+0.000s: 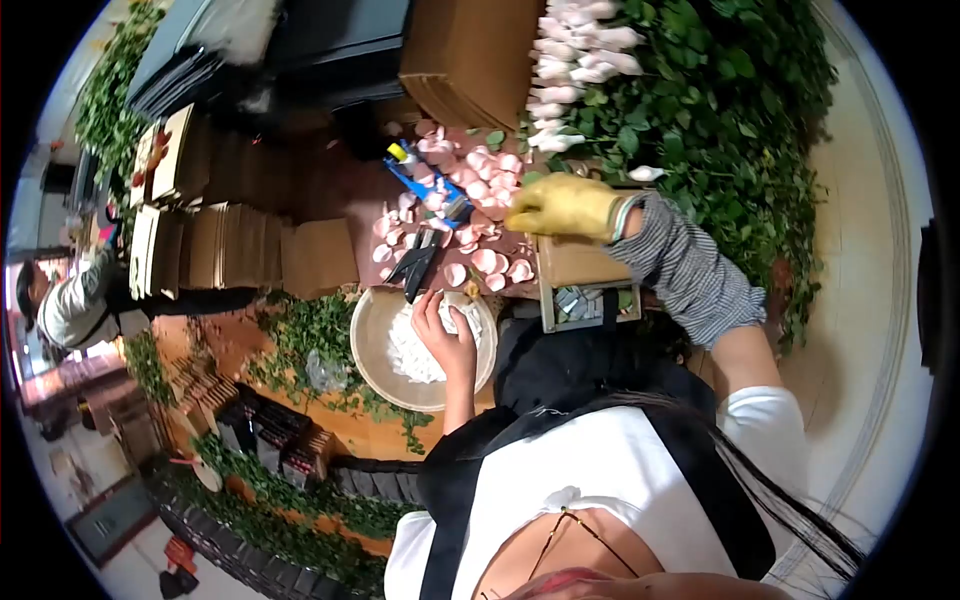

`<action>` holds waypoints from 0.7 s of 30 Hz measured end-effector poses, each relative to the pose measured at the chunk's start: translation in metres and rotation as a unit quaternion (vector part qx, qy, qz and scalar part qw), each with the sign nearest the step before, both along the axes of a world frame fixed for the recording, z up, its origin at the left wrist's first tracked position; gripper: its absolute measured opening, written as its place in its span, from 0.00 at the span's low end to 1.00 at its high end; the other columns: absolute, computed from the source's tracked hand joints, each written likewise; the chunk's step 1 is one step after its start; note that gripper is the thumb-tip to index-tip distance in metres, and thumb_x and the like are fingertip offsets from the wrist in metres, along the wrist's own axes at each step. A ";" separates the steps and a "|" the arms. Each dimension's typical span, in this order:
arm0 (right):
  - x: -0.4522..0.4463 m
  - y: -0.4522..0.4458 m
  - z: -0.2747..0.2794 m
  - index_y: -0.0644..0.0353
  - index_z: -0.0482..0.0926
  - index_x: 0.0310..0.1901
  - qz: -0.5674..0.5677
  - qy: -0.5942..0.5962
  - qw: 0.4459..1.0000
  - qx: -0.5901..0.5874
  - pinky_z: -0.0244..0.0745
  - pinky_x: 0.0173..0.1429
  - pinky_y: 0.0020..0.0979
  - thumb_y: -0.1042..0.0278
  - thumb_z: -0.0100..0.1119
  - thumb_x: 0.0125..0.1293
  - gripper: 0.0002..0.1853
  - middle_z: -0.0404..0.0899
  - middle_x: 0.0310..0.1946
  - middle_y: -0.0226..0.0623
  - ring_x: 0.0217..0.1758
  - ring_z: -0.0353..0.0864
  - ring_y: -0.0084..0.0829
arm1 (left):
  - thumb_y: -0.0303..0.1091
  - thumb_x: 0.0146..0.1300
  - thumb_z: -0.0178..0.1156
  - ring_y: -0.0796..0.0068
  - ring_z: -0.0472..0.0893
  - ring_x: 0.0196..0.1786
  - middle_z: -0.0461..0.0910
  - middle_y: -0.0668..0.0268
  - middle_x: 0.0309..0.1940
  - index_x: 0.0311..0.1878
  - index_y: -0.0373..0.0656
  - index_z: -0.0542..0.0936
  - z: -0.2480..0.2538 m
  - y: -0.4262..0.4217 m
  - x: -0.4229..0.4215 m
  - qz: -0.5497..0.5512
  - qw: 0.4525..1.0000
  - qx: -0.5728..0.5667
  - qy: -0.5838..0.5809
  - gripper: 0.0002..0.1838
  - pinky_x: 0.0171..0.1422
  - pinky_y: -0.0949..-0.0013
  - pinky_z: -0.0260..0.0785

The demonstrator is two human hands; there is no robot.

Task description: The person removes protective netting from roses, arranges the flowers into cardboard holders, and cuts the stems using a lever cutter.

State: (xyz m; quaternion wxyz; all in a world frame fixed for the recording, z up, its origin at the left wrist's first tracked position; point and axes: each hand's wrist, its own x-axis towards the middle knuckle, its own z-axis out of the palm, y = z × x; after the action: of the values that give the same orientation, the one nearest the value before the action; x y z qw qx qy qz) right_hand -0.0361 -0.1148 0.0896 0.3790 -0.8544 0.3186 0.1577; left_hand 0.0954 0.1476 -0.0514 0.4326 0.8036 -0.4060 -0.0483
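My bare left hand [447, 338] is over a pale round tub [362, 345] holding many small white pieces [410, 350]. Its fingers are spread apart, and the fingertips come close to the end of a black stapler [417, 262]. My right hand [568, 208], in a yellow glove, is curled beside a scatter of pink petals [487, 180]. Whether anything is inside that grip is hidden. A blue tool with a yellow tip [428, 185] lies among the petals, left of the glove.
Leafy stems [720, 100] with pale pink rose heads [585, 60] fill the upper right. Cardboard sheets [465, 60] stand at the back, with more cardboard [235, 245] on the left. An open box with small packets [590, 305] is near my waist. Another person [80, 295] stands far left.
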 end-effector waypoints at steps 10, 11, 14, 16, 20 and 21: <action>0.117 -0.027 -0.095 0.64 0.82 0.41 -0.160 -0.325 0.881 0.303 0.79 0.54 0.30 0.63 0.51 0.79 0.14 0.86 0.39 0.35 0.46 0.84 0.26 | 0.41 0.78 0.55 0.85 0.67 0.26 0.72 0.74 0.21 0.37 0.33 0.83 -0.020 -0.059 0.078 -0.087 0.923 0.016 0.373 0.20 0.31 0.75 0.61; 0.098 -0.011 -0.065 0.65 0.82 0.41 -0.199 -0.339 0.886 0.246 0.78 0.54 0.30 0.59 0.52 0.79 0.16 0.86 0.38 0.35 0.44 0.83 0.25 | 0.42 0.79 0.53 0.86 0.68 0.28 0.73 0.75 0.23 0.39 0.32 0.84 -0.028 -0.066 0.084 -0.109 0.889 -0.007 0.444 0.21 0.33 0.76 0.62; 0.029 0.069 -0.045 0.62 0.81 0.40 -0.249 -0.384 0.826 0.328 0.76 0.55 0.32 0.54 0.47 0.81 0.20 0.85 0.39 0.33 0.44 0.81 0.25 | 0.49 0.81 0.48 0.79 0.80 0.45 0.82 0.67 0.40 0.56 0.31 0.80 -0.023 -0.096 0.088 -0.199 0.764 -0.011 0.614 0.26 0.53 0.74 0.72; -0.003 0.131 -0.056 0.63 0.81 0.43 -0.396 -0.301 0.747 0.441 0.77 0.56 0.28 0.56 0.45 0.82 0.20 0.84 0.42 0.34 0.45 0.82 0.25 | 0.51 0.80 0.49 0.74 0.82 0.53 0.83 0.62 0.51 0.64 0.33 0.76 -0.039 -0.111 0.084 -0.241 0.712 0.027 0.659 0.28 0.57 0.69 0.75; -0.017 0.160 -0.102 0.66 0.81 0.47 -0.488 -0.255 0.691 0.468 0.78 0.57 0.30 0.57 0.46 0.82 0.19 0.84 0.42 0.36 0.46 0.84 0.27 | 0.36 0.77 0.57 0.83 0.79 0.30 0.85 0.69 0.30 0.44 0.33 0.85 -0.056 -0.134 0.056 -0.162 0.777 0.074 0.604 0.15 0.37 0.77 0.73; -0.006 0.152 -0.106 0.66 0.81 0.47 -0.467 -0.285 0.699 0.461 0.79 0.57 0.30 0.57 0.47 0.81 0.19 0.84 0.42 0.37 0.46 0.84 0.28 | 0.37 0.77 0.57 0.83 0.77 0.28 0.85 0.69 0.30 0.42 0.33 0.85 -0.075 -0.136 0.058 -0.166 0.781 0.048 0.600 0.15 0.35 0.78 0.71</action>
State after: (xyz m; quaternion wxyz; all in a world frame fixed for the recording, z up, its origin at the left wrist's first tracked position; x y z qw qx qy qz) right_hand -0.0424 0.0370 -0.0168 0.8230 -0.3183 0.4411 -0.1638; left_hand 0.1539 0.0118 -0.1266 0.5352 0.5518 -0.1891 -0.6109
